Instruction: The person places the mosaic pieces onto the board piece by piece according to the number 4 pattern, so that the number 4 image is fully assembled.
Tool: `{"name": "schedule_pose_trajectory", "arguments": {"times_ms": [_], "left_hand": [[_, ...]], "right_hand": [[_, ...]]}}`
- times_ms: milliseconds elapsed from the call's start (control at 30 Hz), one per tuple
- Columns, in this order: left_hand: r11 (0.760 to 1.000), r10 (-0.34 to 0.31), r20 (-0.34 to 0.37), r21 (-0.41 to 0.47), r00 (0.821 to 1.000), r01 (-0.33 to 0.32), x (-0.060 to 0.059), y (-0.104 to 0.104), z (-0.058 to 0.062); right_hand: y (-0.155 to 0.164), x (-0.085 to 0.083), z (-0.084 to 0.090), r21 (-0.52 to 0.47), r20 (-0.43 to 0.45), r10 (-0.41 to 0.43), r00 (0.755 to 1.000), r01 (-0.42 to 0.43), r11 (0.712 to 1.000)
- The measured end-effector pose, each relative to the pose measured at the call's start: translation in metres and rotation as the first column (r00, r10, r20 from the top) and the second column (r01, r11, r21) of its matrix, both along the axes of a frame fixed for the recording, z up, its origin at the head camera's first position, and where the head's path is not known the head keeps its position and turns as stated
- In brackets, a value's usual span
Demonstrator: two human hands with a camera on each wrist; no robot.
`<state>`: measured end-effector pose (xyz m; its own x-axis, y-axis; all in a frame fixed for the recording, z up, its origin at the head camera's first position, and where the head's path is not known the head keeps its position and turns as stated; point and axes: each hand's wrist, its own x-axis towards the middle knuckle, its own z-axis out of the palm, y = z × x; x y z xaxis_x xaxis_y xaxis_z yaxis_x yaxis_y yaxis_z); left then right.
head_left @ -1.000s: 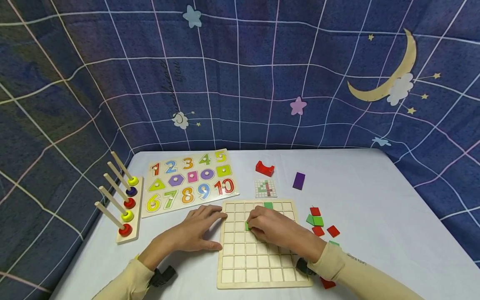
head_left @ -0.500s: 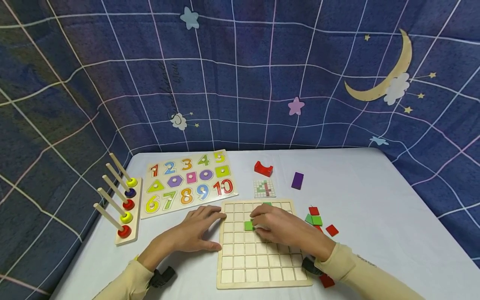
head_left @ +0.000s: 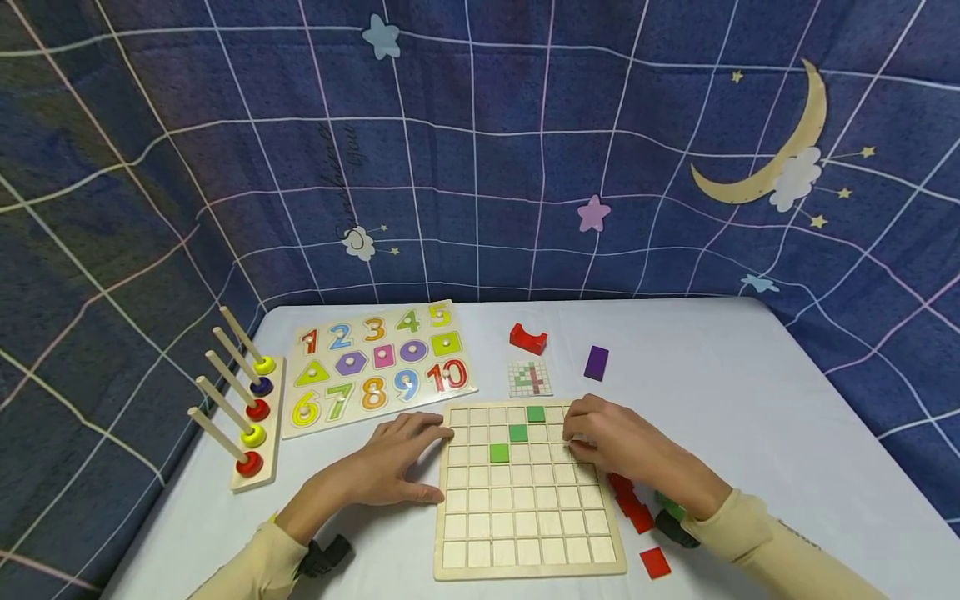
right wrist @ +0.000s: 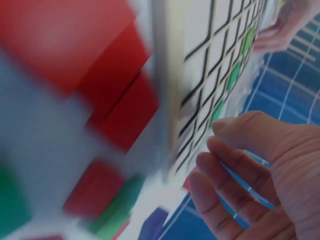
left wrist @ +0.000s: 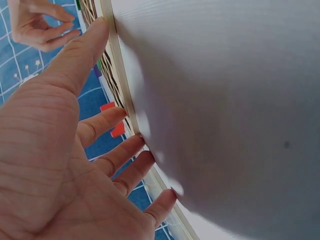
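Fingers of left hand (head_left: 390, 467) flat against grid board (head_left: 525, 533) edge.

Three green tiles (head_left: 517, 432) sit in the wooden grid board (head_left: 525, 550), running in a diagonal from 1 o'clock down to 7 o'clock. One grid board lies on the table, seven squares across and seven deep. Beside its edge at 3 o'clock lie at least three loose red tiles (head_left: 655, 562) and one green tile (head_left: 670, 505), partly hidden by the wrist. One small pattern card (head_left: 530, 377), one red arch block (head_left: 528, 337) and one purple block (head_left: 596, 362) lie at 12 o'clock. One number puzzle board (head_left: 378, 364) carries ten numerals and five shapes. One peg stand (head_left: 251, 417) holds five pegs with five rings. Two hands are in view.
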<state>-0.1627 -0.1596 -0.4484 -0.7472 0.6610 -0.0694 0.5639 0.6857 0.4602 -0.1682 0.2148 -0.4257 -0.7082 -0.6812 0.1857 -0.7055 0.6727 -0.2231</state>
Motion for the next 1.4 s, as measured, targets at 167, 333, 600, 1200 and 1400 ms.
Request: {"name": "schedule_pose_trajectory", "arguments": {"times_ms": [167,333,600,1200,1400], "left_hand": [[1.0,0.009,0.001,0.002,1.0,-0.009,0.001,0.0,0.0],[1.0,0.002,0.005,0.008,1.0,-0.002,0.001,0.0,-0.001],[1.0,0.011,-0.003,0.002,1.0,-0.011,0.0,-0.001,-0.001],[1.0,0.0,0.026,0.002,1.0,0.0,-0.002,0.0,-0.004],[1.0,0.006,0.024,-0.003,1.0,-0.006,-0.002,-0.001,-0.005]], "right_hand": [[0.018,-0.002,0.002,0.015,0.071,-0.136,0.988,0.135,0.991],[0.033,0.0,0.002,0.075,0.146,-0.278,0.949,0.269,0.96],[0.046,0.004,0.002,0.078,0.204,-0.304,0.931,0.294,0.953],[0.057,0.005,0.005,0.08,0.25,-0.243,0.937,0.23,0.97],[0.068,0.005,0.011,0.116,0.274,-0.212,0.938,0.187,0.976]]}}
